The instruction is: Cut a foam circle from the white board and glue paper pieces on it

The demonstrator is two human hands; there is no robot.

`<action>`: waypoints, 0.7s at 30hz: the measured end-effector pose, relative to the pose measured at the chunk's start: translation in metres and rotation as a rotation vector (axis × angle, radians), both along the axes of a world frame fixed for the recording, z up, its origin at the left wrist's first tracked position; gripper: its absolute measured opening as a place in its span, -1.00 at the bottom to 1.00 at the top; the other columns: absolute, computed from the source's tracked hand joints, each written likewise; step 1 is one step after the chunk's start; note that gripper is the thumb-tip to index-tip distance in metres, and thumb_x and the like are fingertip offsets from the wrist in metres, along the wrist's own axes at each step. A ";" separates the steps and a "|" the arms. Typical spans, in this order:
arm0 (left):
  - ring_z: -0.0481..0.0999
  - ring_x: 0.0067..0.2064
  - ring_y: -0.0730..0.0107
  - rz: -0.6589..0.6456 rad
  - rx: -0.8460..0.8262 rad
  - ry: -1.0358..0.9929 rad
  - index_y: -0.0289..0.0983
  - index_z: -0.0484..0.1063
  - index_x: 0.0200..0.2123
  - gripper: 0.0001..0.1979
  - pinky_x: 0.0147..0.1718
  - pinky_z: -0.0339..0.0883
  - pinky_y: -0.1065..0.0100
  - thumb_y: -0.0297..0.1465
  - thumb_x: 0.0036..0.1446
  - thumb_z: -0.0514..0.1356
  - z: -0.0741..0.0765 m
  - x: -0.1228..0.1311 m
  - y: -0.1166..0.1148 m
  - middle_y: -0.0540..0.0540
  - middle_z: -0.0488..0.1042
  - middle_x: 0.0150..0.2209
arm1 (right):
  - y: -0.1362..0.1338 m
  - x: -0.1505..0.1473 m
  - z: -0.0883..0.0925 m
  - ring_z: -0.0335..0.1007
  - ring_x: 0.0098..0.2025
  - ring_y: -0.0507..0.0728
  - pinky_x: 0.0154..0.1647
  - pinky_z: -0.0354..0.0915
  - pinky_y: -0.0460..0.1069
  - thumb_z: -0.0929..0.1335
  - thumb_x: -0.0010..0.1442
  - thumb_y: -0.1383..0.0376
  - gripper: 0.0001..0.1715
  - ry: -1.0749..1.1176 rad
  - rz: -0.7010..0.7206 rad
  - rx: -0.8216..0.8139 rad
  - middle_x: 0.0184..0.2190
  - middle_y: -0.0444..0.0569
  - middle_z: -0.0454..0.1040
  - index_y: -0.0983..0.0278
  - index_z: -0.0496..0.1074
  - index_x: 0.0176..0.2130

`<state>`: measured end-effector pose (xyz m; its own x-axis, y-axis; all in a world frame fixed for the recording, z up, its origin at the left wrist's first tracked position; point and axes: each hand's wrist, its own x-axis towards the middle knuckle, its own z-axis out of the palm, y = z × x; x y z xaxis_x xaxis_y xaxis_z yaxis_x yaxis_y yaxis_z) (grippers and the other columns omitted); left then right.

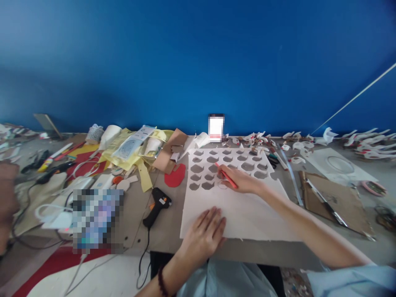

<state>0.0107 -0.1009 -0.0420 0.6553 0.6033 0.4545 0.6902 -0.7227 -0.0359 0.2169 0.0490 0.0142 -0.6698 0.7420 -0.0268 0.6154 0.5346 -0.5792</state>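
A large white sheet [244,214] with several rows of cut-out holes lies on the table in front of me. My right hand [239,179] is closed on a red pencil [226,175], its tip down on the sheet just below the holes, where a faint drawn outline shows. My left hand [206,233] lies flat with fingers together on the sheet's near left corner, holding it down.
A black and orange glue gun [157,206] lies left of the sheet, with a red paper shape [175,175] behind it. Yellow bags, paper scraps and cables crowd the left. Brown cardboard [337,202] and several small white cut-outs [293,144] lie at the right and back.
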 end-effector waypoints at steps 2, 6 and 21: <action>0.33 0.18 0.18 0.000 -0.005 0.001 -0.33 0.35 0.05 -0.63 0.13 0.18 0.21 -0.27 0.24 0.08 0.000 0.000 0.000 -0.19 0.41 0.11 | -0.001 0.000 0.001 0.40 -0.22 0.18 -0.22 0.25 0.04 0.26 0.21 0.30 -0.75 0.011 0.003 0.010 -0.20 0.05 0.46 0.22 0.17 -0.08; 0.32 0.18 0.18 -0.002 -0.003 0.004 -0.33 0.35 0.05 -0.63 0.13 0.17 0.22 -0.26 0.25 0.07 0.000 -0.001 -0.001 -0.18 0.41 0.11 | -0.004 0.001 0.002 0.40 -0.24 0.18 -0.26 0.26 0.04 0.25 0.22 0.28 -0.75 0.018 0.011 0.016 -0.22 0.06 0.47 0.22 0.16 -0.08; 0.32 0.18 0.17 -0.002 0.006 -0.007 -0.33 0.35 0.05 -0.63 0.13 0.19 0.21 -0.28 0.25 0.08 0.001 -0.003 -0.002 -0.19 0.41 0.10 | -0.008 -0.001 0.008 0.39 -0.21 0.20 -0.26 0.25 0.04 0.25 0.21 0.27 -0.78 -0.012 0.016 0.019 -0.18 0.07 0.43 0.21 0.13 -0.13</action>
<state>0.0079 -0.1033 -0.0408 0.6533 0.5993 0.4626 0.6892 -0.7237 -0.0357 0.2156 0.0410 0.0220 -0.6816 0.7314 -0.0208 0.6134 0.5557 -0.5613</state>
